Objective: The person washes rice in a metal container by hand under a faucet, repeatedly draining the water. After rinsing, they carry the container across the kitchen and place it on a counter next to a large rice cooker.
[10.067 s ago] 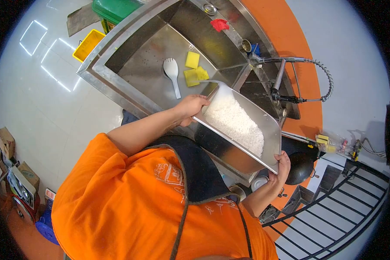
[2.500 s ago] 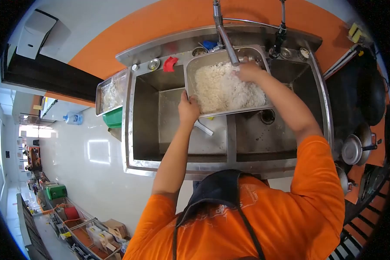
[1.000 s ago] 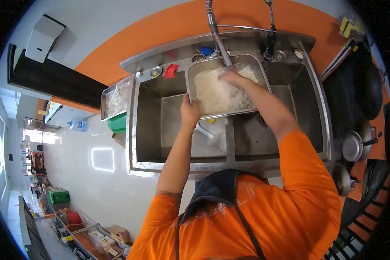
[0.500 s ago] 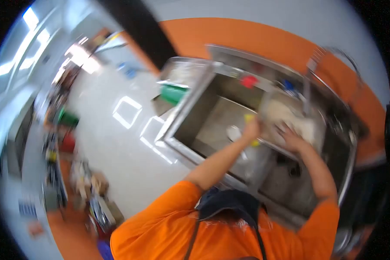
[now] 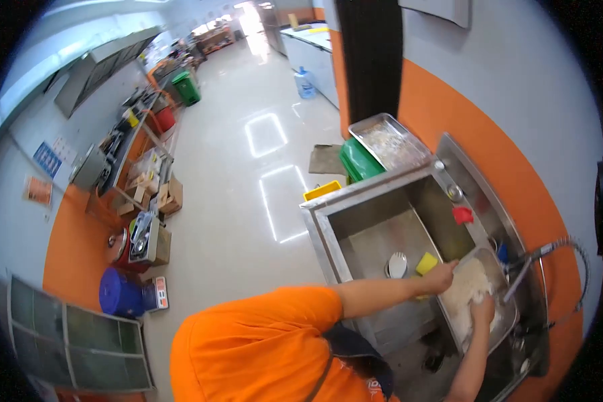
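Observation:
A rectangular metal pan (image 5: 504, 262) rests across the sink, holding pale, wet, grainy stuff (image 5: 467, 283) that looks like rice. At the pan's left rim, my left hand (image 5: 441, 277) is closed on the edge. My right hand (image 5: 482, 309) is down in the pale stuff, with whitish clumps around its fingers; the fingertips are hidden. Just beside my left hand is a yellow sponge (image 5: 427, 263). A white brush-like object (image 5: 396, 265) lies in the left sink basin (image 5: 368, 244).
A spray faucet (image 5: 549, 251) arches over the pan's right side. A red cloth (image 5: 462, 215) lies on the sink's back ledge. Beyond the sink's left end stand a metal tray (image 5: 415, 155) and a green bin (image 5: 360, 161). Shelves with boxes (image 5: 170, 194) line the far wall.
My view has swung left, showing more floor and the far wall. My right hand, earlier spread over the pale stuff, is now deeper in it. My left hand stays at the pan's rim.

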### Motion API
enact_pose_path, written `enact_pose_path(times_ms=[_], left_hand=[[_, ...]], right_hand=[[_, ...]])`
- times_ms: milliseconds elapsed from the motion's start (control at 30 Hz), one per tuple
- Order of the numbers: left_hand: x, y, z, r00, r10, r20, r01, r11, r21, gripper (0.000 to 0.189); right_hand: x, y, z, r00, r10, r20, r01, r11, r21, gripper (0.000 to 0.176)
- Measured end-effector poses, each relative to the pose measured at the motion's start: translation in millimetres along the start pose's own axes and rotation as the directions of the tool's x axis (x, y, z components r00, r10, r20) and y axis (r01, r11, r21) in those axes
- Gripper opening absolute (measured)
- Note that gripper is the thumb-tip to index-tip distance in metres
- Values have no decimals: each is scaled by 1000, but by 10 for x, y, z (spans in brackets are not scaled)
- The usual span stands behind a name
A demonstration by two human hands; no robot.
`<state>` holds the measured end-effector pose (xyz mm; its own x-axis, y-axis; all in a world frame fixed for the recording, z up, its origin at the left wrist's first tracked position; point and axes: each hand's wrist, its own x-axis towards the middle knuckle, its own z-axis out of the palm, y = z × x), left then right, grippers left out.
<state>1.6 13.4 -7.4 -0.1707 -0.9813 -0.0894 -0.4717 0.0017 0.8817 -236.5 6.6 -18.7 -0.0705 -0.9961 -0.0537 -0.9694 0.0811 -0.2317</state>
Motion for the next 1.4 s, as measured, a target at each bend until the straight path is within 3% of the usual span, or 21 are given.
enact_pose_path(times_ms=[67,133,200,267,333,367,433,533,567,667,733,867,967,1067,1167,1200,1267,1367,1400], left_hand=[[51,-82,185,989,41,-141,-41,999,5,54],[41,-63,139,992,69,-104,-68,998,13,52],[-51,20,58,985,95,-142,-91,995,33,51],[-65,28,61,980,118,-161,-114,993,35,50],[-24,-31,111,975,134,-178,-132,991,26,50],[-45,4,92,977,122,-175,-119,992,26,50],[-113,106,10,983,83,-164,-81,997,14,50],[-50,3,99,975,108,-193,-101,994,47,49],[-27,-22,135,975,95,-199,-94,995,15,48],[-76,105,22,991,44,-129,-42,999,17,46],[-57,57,105,982,71,-174,-68,997,22,45],[-68,50,94,986,30,-162,-29,1000,10,45],[-29,17,109,990,44,-138,-44,999,-2,45],[6,-61,134,982,96,-165,-98,995,-5,45],[-26,-61,155,979,103,-173,-106,994,-5,44],[-21,-51,152,980,99,-174,-101,995,-3,43],[-1,-62,185,967,114,-229,-124,992,-33,40],[-68,39,138,971,72,-228,-82,996,-38,36],[-80,77,107,975,50,-215,-58,998,-32,35]], right_hand=[[38,170,9,999,30,-16,-28,993,117,59],[81,222,-108,991,-92,-97,108,979,176,48],[513,837,422,989,-23,-146,101,826,554,39],[556,678,342,963,269,19,-212,712,669,35],[632,783,383,971,225,-76,-158,852,499,34],[741,999,600,980,-8,-199,53,974,221,35],[831,1123,774,961,-245,-126,260,958,120,45],[-123,-205,-474,978,72,195,-64,997,-46,57],[-218,-198,-532,980,2,198,6,999,-38,65],[-322,-140,-368,970,239,50,-238,971,-34,71],[-190,-95,-136,953,266,144,-282,954,102,74],[-69,67,18,968,51,246,-154,896,417,72],[-77,177,-169,909,-170,380,-125,759,639,66],[-176,239,-378,949,-172,263,43,901,432,63],[-172,827,161,999,-26,-20,25,997,-70,67],[-187,745,83,981,62,184,-52,997,-57,68],[-323,262,-333,801,213,560,-203,976,-81,73],[-307,403,-64,803,221,554,-326,940,97,78],[-334,355,-82,777,273,567,-436,884,171,78]])
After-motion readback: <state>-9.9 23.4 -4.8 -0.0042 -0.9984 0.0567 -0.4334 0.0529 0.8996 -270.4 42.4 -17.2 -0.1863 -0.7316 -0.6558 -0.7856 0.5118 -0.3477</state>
